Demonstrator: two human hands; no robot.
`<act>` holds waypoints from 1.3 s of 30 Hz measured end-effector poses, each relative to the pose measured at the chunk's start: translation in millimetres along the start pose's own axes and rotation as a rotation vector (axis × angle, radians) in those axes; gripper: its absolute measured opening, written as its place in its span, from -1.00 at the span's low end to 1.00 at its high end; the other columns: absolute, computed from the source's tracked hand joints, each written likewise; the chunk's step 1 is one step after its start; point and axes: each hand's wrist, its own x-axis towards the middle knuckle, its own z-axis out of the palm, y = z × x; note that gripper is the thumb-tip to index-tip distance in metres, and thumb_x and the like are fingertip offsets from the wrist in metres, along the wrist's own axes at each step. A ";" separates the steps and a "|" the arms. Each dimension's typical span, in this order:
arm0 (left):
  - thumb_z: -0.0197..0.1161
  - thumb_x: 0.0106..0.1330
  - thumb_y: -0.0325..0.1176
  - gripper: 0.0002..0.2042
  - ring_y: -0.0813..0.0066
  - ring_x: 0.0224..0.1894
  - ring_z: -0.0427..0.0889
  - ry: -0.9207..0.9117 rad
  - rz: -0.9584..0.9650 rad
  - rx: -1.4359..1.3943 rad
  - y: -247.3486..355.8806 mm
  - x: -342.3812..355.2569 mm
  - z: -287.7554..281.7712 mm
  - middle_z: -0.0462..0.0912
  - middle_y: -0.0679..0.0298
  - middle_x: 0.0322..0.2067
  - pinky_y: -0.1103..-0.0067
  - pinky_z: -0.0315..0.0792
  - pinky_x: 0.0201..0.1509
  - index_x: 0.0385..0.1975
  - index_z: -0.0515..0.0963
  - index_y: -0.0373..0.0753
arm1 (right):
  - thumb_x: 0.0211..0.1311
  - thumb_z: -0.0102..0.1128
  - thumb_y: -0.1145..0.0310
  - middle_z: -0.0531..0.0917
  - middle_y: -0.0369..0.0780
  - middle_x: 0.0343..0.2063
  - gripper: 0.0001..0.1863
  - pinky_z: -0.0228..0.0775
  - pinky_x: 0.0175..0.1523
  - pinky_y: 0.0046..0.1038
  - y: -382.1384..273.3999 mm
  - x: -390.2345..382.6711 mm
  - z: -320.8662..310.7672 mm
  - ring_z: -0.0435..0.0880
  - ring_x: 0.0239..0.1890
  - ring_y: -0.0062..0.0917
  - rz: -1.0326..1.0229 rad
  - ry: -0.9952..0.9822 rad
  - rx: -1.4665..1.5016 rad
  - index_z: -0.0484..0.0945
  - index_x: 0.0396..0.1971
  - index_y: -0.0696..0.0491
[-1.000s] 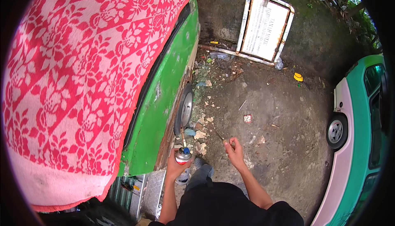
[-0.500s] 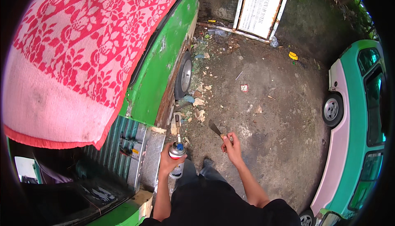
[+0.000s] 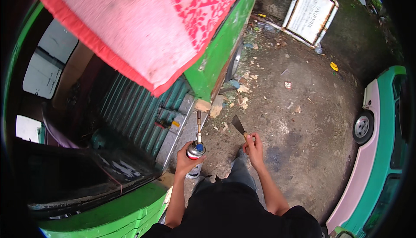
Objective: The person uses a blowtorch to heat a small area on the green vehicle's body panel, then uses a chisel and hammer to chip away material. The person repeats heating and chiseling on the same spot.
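My left hand [image 3: 183, 160] is wrapped round the can of a gas torch [image 3: 196, 150], its metal burner tube pointing forward, away from me. Between the fingers and thumb of my right hand [image 3: 255, 149] is the handle of a putty knife [image 3: 238, 124], its dark flat blade angled forward and left. Both tools are held in the air in front of my body, a short way apart. Close to the torch, on my left, is the open doorway of a green vehicle [image 3: 225, 60] with a ribbed teal floor [image 3: 130, 108] and a metal step [image 3: 187, 119].
A pink and red flowered cloth [image 3: 143, 30] hangs over the vehicle's roof. Broken flakes [image 3: 242, 103] litter the ground beside its wheel. A teal and pink van [image 3: 368, 164] stands at the right. A framed sign [image 3: 310, 15] leans at the back near a yellow object [image 3: 334, 66].
The view has swung left, so more of the vehicle's doorway and floor shows, and the ground has shifted right in the picture. Both hands keep hold of their tools.
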 end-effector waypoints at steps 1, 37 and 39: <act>0.67 -0.06 -0.38 -0.38 0.60 -0.18 0.68 0.006 -0.011 -0.006 -12.7 -8.1 -21.3 0.74 0.27 -0.24 0.55 0.56 0.03 0.04 0.56 -0.37 | 0.58 0.06 0.11 0.49 -0.33 -0.72 -0.72 0.12 -0.56 -0.57 8.1 -5.4 23.3 0.41 -0.68 -0.71 -0.005 -0.007 -0.007 0.35 -0.22 0.02; 0.64 -0.09 -0.61 -0.27 0.45 0.16 0.52 0.901 -0.089 -0.381 -317.1 78.0 -229.7 0.36 0.30 0.13 0.56 0.49 0.23 0.16 0.44 -0.32 | 0.36 0.38 0.10 0.71 -0.17 -0.53 -0.63 0.45 -0.39 -0.40 362.3 182.1 417.6 0.69 -0.51 -0.50 -0.216 -0.627 -0.616 0.69 -0.29 0.17; 0.64 -0.09 -0.62 -0.26 0.44 0.16 0.52 0.911 -0.065 -0.394 -336.6 78.0 -232.5 0.37 0.30 0.13 0.54 0.49 0.24 0.18 0.44 -0.32 | 0.36 0.38 0.10 0.71 -0.15 -0.55 -0.64 0.44 -0.40 -0.40 362.7 175.5 428.3 0.67 -0.53 -0.49 -0.203 -0.588 -0.591 0.69 -0.31 0.17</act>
